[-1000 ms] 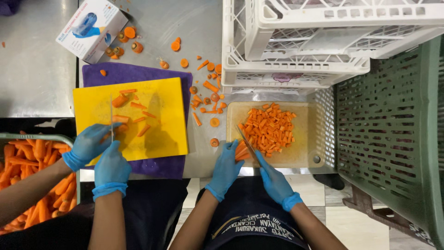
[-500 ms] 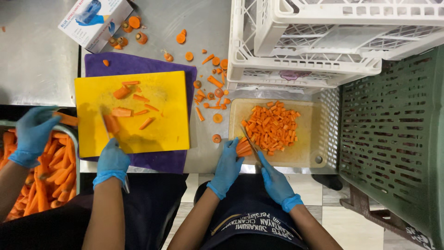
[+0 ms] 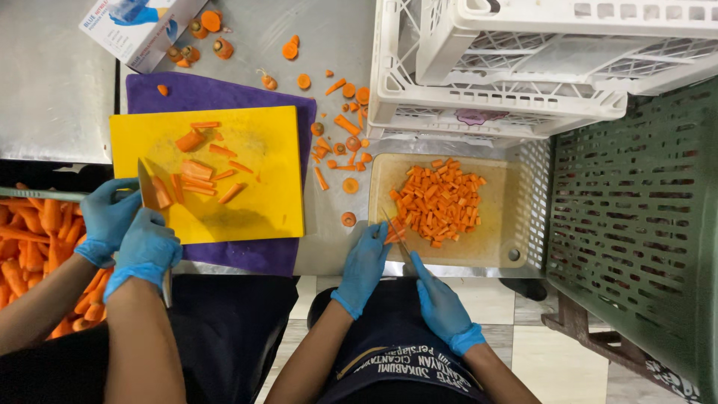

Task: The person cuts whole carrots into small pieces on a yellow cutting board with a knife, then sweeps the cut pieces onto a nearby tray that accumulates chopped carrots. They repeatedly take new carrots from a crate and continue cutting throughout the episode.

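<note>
nearest the body, right hand (image 3: 441,303) wraps the knife (image 3: 396,238) handle, fingers closed around it, blade tip at the carrot pile (image 3: 437,200). left hand (image 3: 364,262) lies fingers together, pinning a carrot piece at the near edge of the tan board (image 3: 493,247), steadying the cut. further left: co-worker's two gloved hands (image 3: 127,232), one yellow board (image 3: 277,150). beyond: two white crates (image 3: 419,97).

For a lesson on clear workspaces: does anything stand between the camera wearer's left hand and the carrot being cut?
Nothing visible does: the left hand touches the carrot on the pale cutting board, with the knife in the right hand beside it.
</note>
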`<action>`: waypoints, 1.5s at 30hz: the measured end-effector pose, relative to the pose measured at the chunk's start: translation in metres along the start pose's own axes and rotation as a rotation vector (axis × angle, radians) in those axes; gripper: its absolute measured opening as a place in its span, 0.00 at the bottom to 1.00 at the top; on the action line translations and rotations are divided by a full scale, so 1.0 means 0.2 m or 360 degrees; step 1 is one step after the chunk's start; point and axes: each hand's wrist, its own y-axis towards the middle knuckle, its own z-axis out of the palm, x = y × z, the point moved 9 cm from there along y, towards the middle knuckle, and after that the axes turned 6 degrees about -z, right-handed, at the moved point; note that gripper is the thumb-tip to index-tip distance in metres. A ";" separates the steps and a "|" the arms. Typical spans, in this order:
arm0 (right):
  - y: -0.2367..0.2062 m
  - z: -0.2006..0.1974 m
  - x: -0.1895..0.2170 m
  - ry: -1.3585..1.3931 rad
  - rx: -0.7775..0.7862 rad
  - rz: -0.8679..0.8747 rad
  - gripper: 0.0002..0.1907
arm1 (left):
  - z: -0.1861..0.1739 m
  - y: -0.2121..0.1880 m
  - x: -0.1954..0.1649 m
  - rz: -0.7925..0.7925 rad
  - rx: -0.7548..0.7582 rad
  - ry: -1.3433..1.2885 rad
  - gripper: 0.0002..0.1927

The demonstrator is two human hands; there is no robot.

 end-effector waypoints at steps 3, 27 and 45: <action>-0.03 0.03 -0.08 -0.0079 0.0057 0.0242 0.34 | -0.01 -0.01 -0.01 0.0054 -0.0041 0.0008 0.25; 0.04 0.08 -0.05 -0.0337 -0.0052 0.0088 0.34 | -0.01 0.00 -0.04 -0.0007 0.0020 0.0102 0.15; 0.12 0.09 -0.16 0.0046 0.0072 0.0249 0.33 | 0.01 0.03 0.06 -0.0409 0.0081 -0.0244 0.14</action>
